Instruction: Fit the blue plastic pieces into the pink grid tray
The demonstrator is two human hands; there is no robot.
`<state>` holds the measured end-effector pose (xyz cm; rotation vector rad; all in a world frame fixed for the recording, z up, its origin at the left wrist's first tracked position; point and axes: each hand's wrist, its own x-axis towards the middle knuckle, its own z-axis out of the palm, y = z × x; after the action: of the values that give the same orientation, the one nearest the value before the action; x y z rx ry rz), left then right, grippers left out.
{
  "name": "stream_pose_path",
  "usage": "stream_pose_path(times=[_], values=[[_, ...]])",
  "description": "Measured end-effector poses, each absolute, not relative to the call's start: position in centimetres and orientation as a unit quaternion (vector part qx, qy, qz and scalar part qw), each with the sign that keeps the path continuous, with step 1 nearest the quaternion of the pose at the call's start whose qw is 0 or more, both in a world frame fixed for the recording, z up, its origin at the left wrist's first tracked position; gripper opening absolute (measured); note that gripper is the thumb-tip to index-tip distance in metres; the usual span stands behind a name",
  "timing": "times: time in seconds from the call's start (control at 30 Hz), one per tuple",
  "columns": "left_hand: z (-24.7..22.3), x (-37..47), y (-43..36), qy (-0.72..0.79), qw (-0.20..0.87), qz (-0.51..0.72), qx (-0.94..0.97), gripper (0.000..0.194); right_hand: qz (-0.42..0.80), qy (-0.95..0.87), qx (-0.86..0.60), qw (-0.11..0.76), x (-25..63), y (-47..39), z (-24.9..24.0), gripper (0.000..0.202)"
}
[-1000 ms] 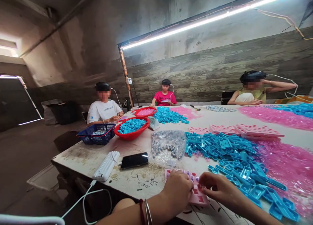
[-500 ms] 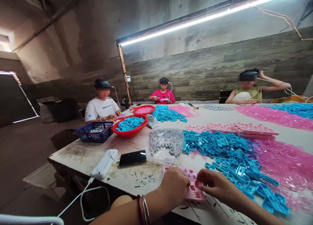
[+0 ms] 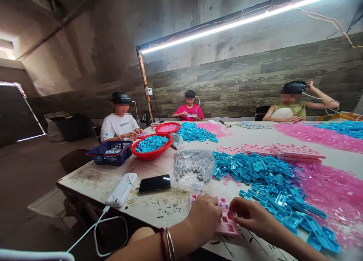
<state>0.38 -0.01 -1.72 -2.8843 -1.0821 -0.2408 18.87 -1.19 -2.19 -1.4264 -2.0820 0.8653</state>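
Observation:
A pink plastic tray [image 3: 230, 228] with rows of square pockets lies at the table's near edge, some pockets holding small shiny pieces. Over its middle is my left hand [image 3: 204, 216], fingers curled down and closed; its fingertips are hidden, and what they hold cannot be seen. At the tray's right side my right hand [image 3: 249, 212] pinches a small clear pinkish plastic piece [image 3: 234, 215] between thumb and fingers. A heap of blue plastic parts [image 3: 279, 198] lies just beyond and right of my right hand.
Beyond the hands lie a clear bag of small pieces [image 3: 193, 166], a phone [image 3: 154, 184] and a white power bank [image 3: 122, 190] with a cable. Pink pieces [image 3: 329, 189] spread at right; stacked pink trays [image 3: 297, 150] stand behind. Red baskets [image 3: 153, 154] and a blue basket [image 3: 109, 154] stand left. Three people sit opposite.
The view has shifted slightly. Both hands stay at the pink tray in nearly the same pose, with no clear change in what they hold.

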Motion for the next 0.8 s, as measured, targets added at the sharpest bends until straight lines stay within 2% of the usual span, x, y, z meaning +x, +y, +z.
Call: stream_pose_path(times=[0.5, 0.57, 0.67, 0.73, 0.8], values=[[-2.3, 0.3, 0.1, -0.327, -0.013, -0.113, -0.938, 0.011, 0.294, -0.758, -0.539, 0.220, 19.0, -1.0, -2.4, 0.012], [-1.4, -0.1, 0.3, -0.328, -0.049, -0.186, -0.925, 0.026, 0.286, -0.752, -0.550, 0.223, 19.0, -1.1, -2.5, 0.011], [1.3, -2.0, 1.6, -0.387, -0.111, -0.405, -0.821, 0.065, 0.274, -0.747, -0.561, 0.230, 19.2, -1.2, -2.3, 0.010], [3.1, -4.3, 3.1, -0.435, -0.140, -0.564, -0.687, 0.071, 0.272, -0.749, -0.556, 0.237, 19.3, -1.2, -2.1, 0.010], [4.4, -6.7, 4.7, -0.449, -0.157, -0.683, -0.554, 0.068, 0.276, -0.751, -0.546, 0.249, 19.4, -1.1, -2.0, 0.011]])
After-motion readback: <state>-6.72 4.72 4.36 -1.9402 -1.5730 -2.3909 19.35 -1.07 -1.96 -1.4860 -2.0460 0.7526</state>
